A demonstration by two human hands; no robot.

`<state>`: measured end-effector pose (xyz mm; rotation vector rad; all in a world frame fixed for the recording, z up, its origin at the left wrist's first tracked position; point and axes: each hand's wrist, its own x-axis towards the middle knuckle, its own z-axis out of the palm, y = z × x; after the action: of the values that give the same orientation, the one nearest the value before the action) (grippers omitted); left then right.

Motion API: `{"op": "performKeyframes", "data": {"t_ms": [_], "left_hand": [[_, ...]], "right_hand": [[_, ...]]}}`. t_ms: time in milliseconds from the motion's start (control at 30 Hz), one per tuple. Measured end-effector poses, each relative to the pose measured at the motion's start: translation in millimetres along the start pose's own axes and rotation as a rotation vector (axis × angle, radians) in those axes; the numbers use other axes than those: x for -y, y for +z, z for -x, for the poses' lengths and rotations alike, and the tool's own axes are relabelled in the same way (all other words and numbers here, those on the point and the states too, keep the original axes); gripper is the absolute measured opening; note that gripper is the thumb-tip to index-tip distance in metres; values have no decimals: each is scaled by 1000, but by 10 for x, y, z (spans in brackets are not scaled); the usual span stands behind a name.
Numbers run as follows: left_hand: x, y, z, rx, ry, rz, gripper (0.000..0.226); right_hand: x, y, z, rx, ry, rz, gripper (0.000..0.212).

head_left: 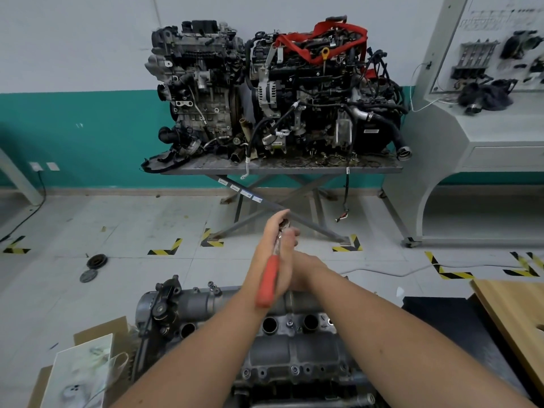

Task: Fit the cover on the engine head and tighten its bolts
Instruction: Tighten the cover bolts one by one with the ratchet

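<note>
The grey engine head with its metal cover [309, 351] lies at the bottom centre, below my forearms. Bolts [294, 369] sit along the cover's near edge, and another [290, 322] stands between two round plug holes. Both hands are raised above the far end of the head and meet around a ratchet wrench [268, 282] with a red handle. My left hand [272, 235] holds the wrench at its metal head. My right hand [295, 254] has its fingers curled on the steel shaft just below. The red handle hangs free in front of my left wrist.
Cardboard boxes and a plastic bag [79, 369] lie at the lower left. A wooden board [512, 316] lies at the right on a dark mat. Two engines stand on a scissor table [279, 167] by the wall. Round parts [96, 261] lie on the floor.
</note>
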<state>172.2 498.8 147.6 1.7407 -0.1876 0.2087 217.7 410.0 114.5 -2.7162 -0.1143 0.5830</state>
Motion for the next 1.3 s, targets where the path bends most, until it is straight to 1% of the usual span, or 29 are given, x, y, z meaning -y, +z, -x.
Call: {"op": "performKeyframes", "data": {"t_ms": [33,67,133,167,200,300,400,500,667,767,867,933,1000,1067,1100,1167,1233,1267,1300], "left_hand": [[-5,31,0,-79,-75,125,25],[-19,55,-17,-132,-182,236,33],[-27,58,-54,-140,-389,392,54],[-20,40,-78,-144,-446,448,57],[-14,8,-105,-149,-465,475,55],[-6,-96,-137,-93,-423,418,45],[-34,-204,-193,13,-410,291,45],[-126,-282,-271,61,-459,195,35],[-292,-320,-367,129,-515,45,21],[-398,-297,-417,193,-510,-82,18],[-492,-231,-455,255,-439,-271,22],[-518,-175,-488,303,-334,-485,22],[-515,-135,-497,337,-164,-774,18],[-457,-129,-467,355,74,-1057,21],[-408,-132,-433,357,197,-1151,23],[-288,-139,-332,291,409,-1221,33],[-160,-142,-219,137,548,-1162,50],[-97,-139,-177,49,569,-1080,53],[-40,-131,-135,-9,528,-975,55]], "right_hand": [[1,12,-54,2,23,24,38],[5,21,-57,25,61,12,36],[6,45,-63,2,87,7,27],[-3,55,-74,-16,86,24,23],[2,61,-60,-33,104,12,20],[4,62,-61,-45,113,0,28],[10,52,-43,-17,124,-5,32],[15,45,-19,-19,113,9,29],[14,47,-3,-16,101,-13,14],[9,58,-6,-20,89,-24,16],[-9,64,-14,-13,85,-25,14],[-22,68,-6,-9,76,-23,17],[-45,71,-18,-12,51,-31,23],[-47,62,1,-5,2,-15,22],[-27,58,30,-15,-24,-13,22],[-10,64,78,-68,-58,-87,29],[-19,83,139,-121,-65,-179,32],[-30,73,140,-90,-47,-241,30],[-46,64,143,-57,-40,-313,26]]}}
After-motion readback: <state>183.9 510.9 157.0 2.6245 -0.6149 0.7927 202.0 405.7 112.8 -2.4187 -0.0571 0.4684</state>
